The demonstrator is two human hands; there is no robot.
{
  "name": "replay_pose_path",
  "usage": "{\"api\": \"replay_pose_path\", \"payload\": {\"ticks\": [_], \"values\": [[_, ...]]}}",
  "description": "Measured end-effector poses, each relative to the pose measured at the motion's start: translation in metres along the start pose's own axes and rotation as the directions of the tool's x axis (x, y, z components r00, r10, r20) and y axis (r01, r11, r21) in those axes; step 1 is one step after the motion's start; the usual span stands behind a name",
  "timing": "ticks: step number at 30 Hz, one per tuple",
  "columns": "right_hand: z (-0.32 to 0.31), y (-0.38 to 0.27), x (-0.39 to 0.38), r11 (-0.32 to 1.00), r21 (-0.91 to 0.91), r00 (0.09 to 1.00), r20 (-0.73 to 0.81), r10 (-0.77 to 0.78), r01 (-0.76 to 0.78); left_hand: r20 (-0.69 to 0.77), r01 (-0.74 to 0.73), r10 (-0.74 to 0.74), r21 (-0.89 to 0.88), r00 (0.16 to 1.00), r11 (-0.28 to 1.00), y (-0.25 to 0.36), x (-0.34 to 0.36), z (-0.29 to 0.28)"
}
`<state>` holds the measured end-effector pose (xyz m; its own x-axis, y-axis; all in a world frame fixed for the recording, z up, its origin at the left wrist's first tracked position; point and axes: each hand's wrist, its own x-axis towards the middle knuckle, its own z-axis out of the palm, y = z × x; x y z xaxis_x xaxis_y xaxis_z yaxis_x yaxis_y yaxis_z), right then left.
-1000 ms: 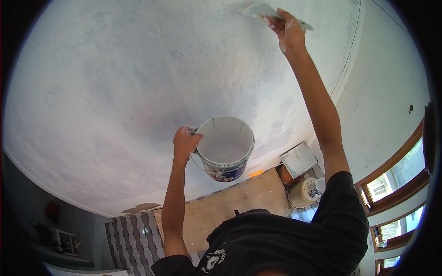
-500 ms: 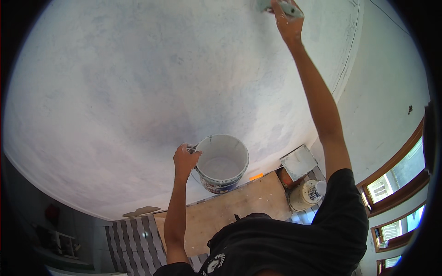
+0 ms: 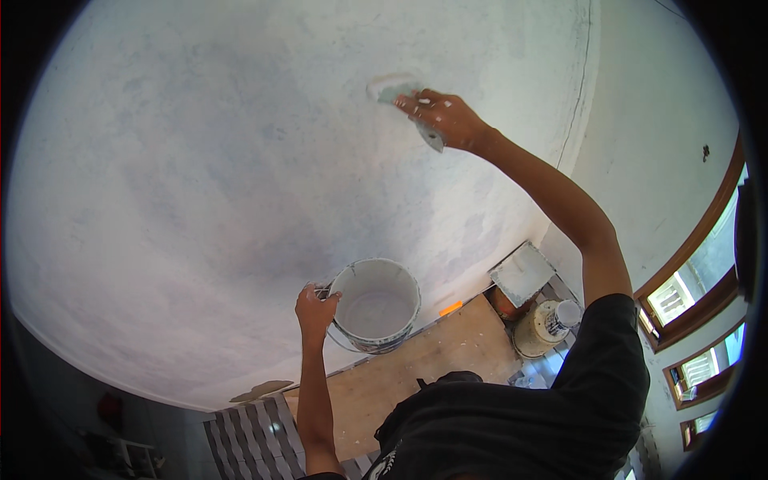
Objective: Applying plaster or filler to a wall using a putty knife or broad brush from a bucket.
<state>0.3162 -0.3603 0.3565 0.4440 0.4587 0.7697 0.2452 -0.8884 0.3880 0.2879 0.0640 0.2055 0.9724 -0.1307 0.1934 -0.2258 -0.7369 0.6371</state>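
My right hand (image 3: 448, 118) is wrapped round a wide, pale green paintbrush (image 3: 388, 90), its handle end with a hole sticking out below the palm. The brush's head lies against the whitish, patchy wall (image 3: 240, 144). Lower down, my left hand (image 3: 317, 310) grips the rim of a paint bucket (image 3: 376, 302) on its left side. This bucket is white inside with a smeared outer wall, and pale paint seems to lie at its bottom. White specks mark the fingers of my right hand.
Below the bucket lies a tan board (image 3: 456, 352) on patterned tiles (image 3: 248, 436). In the corner at right stand a paint-stained container (image 3: 538, 330) and a whitish slab (image 3: 522, 274). An orange piece (image 3: 450, 308) sits by the wall's foot. Wood-framed windows (image 3: 696, 280) line the right side.
My right hand has swept the paintbrush down and to the left across the wall. My left hand still holds the bucket, which appears slightly lower and further left in the picture.
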Motion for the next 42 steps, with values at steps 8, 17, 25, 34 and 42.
{"api": "replay_pose_path", "payload": {"ticks": [8,17,25,34,42], "values": [[-0.051,0.047,0.077,0.997,-0.072,0.976,-0.215,0.019,-0.035,0.004,0.026,-0.026,0.026,1.000,0.999,0.006,0.001,0.001],[0.048,0.028,0.067,0.983,-0.152,0.959,-0.276,0.060,-0.106,-0.010,-0.029,0.029,-0.009,1.000,1.000,-0.012,0.002,0.012],[0.103,-0.049,-0.040,0.982,0.176,0.997,-0.013,0.072,-0.068,0.037,0.110,-0.108,-0.037,0.993,0.993,-0.018,0.014,0.024],[0.046,0.066,0.016,0.996,-0.087,0.975,-0.222,-0.001,-0.019,0.002,0.128,-0.128,-0.026,0.992,0.991,-0.039,0.020,0.036],[0.102,0.092,0.029,0.999,-0.016,0.930,-0.365,-0.032,0.028,-0.044,0.109,-0.110,-0.031,0.993,0.994,-0.044,0.012,0.040]]}}
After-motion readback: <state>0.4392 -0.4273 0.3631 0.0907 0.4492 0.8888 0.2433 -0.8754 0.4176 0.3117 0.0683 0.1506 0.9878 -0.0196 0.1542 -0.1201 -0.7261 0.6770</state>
